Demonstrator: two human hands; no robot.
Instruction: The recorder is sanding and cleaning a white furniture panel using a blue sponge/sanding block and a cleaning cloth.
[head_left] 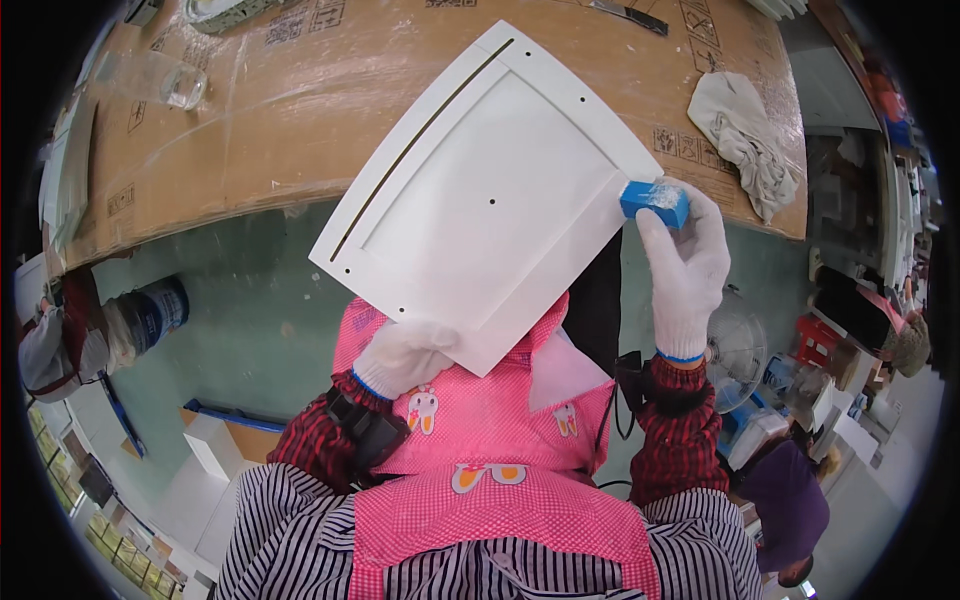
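A white panel [470, 250] with a recessed middle, a long dark slot along its left side and several small holes slants up from my lap onto the table edge. My left hand [408, 352], in a white glove, is closed on the panel's near edge by the lower corner. In my gloved right hand [688, 250] is a blue sanding block [655, 204], pinched between thumb and fingers. White dust coats the block's top. It sits at the panel's right corner; whether it touches the edge I cannot tell.
The table [250, 150] is covered with brown cardboard under clear film. On it lie a crumpled pale cloth [742, 135], a clear jar [184, 87] and a dark flat tool [632, 17]. A fan [737, 345] stands at right. Other people [785, 500] are on both sides.
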